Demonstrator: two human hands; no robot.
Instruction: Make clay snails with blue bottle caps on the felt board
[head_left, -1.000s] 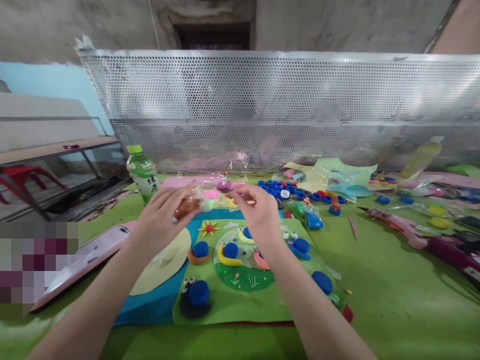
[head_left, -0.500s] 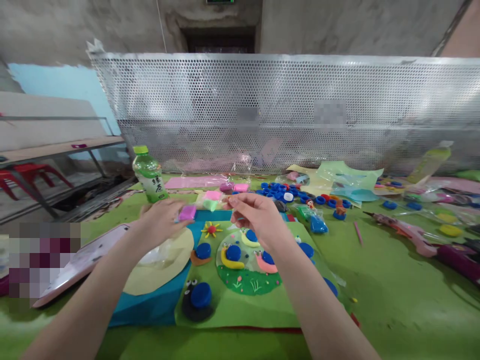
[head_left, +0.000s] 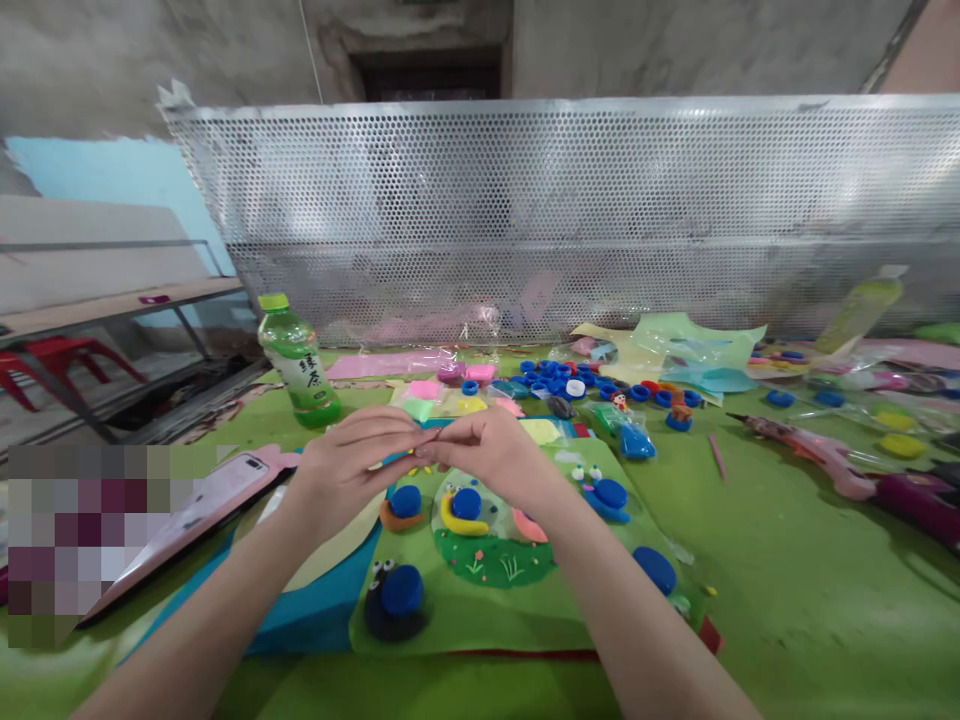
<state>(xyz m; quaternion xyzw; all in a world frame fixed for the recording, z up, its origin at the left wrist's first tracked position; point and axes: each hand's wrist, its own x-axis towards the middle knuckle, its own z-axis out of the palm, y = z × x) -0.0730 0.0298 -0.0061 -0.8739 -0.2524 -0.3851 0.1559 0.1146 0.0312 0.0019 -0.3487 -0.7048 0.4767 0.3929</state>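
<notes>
Head view: touches fingertips of left hand (head_left: 341, 465) to those of right hand (head_left: 499, 455), above the far part of one green craft sheet (head_left: 487, 622); cannot tell whether either is grasping anything small. On the sheet, shows five round blue plastic caps (head_left: 403, 590); on the green tabletop (head_left: 810, 590), one pink stick (head_left: 718, 457).

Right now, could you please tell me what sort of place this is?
Probably a makeshift craft area, judging by the yellow clay-like snail with a round blue shell, the small blue plastic rings and the bare grey concrete wall.
</notes>
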